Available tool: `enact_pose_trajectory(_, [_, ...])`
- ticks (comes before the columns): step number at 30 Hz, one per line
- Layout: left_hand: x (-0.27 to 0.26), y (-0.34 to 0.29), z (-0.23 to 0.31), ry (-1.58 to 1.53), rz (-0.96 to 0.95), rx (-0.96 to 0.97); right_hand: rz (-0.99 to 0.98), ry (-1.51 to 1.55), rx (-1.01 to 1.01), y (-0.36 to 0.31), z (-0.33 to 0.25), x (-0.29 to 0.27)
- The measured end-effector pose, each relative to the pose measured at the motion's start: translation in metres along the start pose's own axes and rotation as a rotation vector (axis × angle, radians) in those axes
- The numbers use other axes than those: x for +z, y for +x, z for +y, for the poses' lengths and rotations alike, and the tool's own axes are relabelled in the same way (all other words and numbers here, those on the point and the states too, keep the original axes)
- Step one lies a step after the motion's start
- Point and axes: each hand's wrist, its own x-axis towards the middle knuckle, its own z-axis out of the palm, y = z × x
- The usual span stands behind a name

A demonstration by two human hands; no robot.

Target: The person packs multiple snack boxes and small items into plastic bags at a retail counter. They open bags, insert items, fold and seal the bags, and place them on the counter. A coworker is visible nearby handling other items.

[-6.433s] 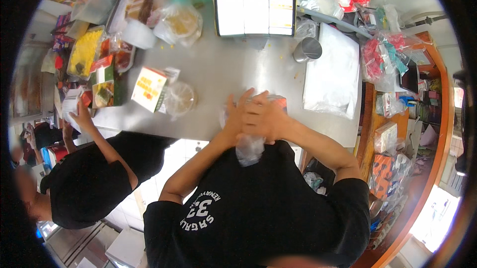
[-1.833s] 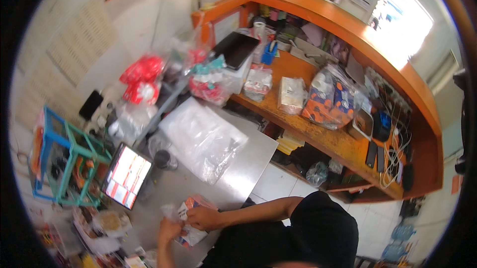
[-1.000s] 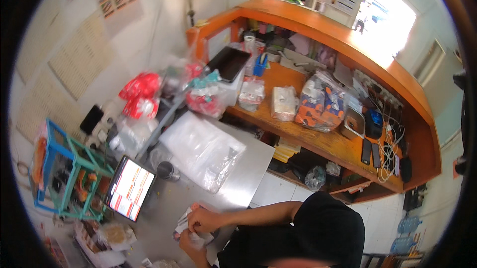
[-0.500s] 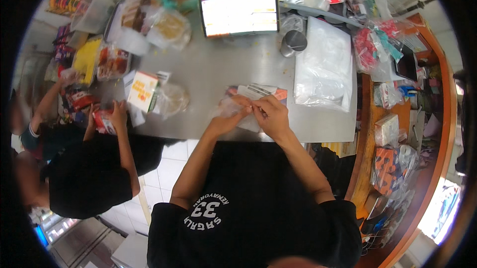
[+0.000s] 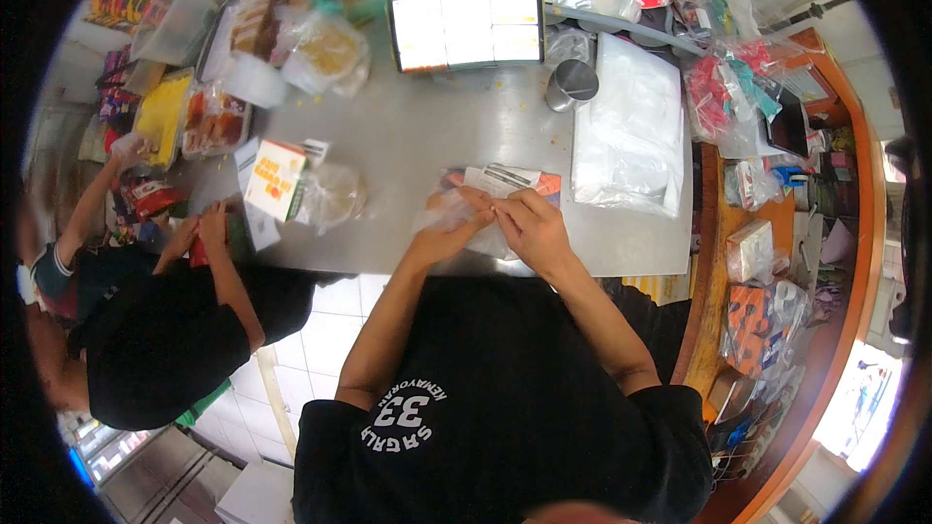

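At the near edge of the metal table lies a clear plastic bag around an orange-and-dark packet, with a white printed slip on top. My left hand pinches the bag's gathered plastic. Against its fingertips, my right hand is also closed on the plastic. The fingers meet over the middle of the packet and hide the pinched part of the bag. Left of my hands sit a white box with orange print and a round container in a clear bag.
A lit tablet stands at the back, with a dark cylinder to its right. A stack of clear plastic bags lies at the right. Food trays fill the left side, where co-workers handle red packets. A wooden shelf borders the right.
My hands stay together on the bag with only slight finger movement. At the left, the nearer co-worker's hands have drawn closer together around a red packet.
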Motion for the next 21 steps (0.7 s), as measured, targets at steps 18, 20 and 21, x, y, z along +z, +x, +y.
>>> enact_pose_trajectory(18, [0.011,-0.004,-0.001,0.353,0.107,0.109,-0.05,0.263,0.222,-0.012,-0.002,-0.009])
enact_pose_trajectory(20, [0.012,-0.005,-0.004,0.417,0.13,0.204,-0.012,0.032,0.158,-0.013,0.001,-0.003])
enact_pose_trajectory(21, [0.01,0.0,-0.005,0.482,0.146,0.371,-0.233,0.01,0.341,-0.012,0.005,0.001])
